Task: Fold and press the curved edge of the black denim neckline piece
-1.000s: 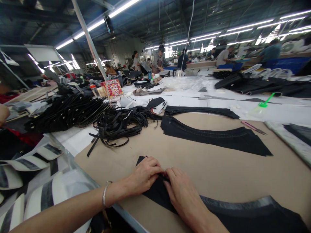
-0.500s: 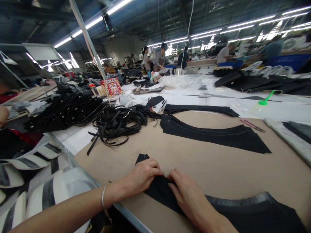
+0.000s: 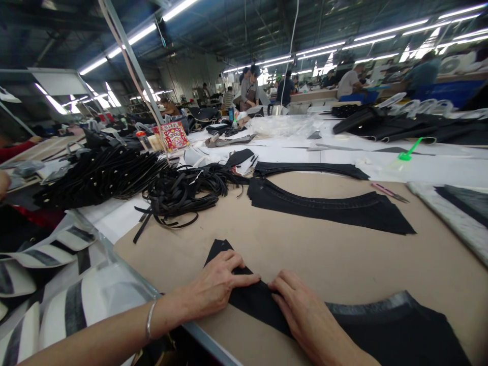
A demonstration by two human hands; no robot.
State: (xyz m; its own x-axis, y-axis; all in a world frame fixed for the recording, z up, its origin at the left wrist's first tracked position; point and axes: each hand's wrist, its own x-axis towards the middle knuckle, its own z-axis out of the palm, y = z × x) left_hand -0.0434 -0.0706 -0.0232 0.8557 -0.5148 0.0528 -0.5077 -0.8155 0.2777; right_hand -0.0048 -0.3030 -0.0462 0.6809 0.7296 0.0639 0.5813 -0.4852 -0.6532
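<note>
A curved black fabric piece (image 3: 256, 301) lies across the near side of the tan board (image 3: 213, 254). A shiny grey strip runs along its curved edge at the right. My left hand (image 3: 215, 282) rests flat on the piece's left part, index finger stretched along the edge and the other fingers partly bent. Close to that fingertip, my right hand (image 3: 301, 310) pinches the upper edge between thumb and fingers. The fabric under both palms is hidden. Farther back on the board lie another curved black piece (image 3: 324, 206) and a narrower black piece (image 3: 312, 169).
Black straps (image 3: 179, 195) heap at the board's back left, beside stacked black pieces (image 3: 99, 175). Pink-handled snips (image 3: 389, 192) lie right, near a marble slab (image 3: 438, 213) and a green-handled brush (image 3: 409, 151). Striped pieces (image 3: 72, 305) hang at left. Co-workers (image 3: 249, 89) are beyond.
My left index finger has straightened along the fabric edge, and that hand has shifted slightly left. My right hand keeps to the edge. The whole view has moved a little.
</note>
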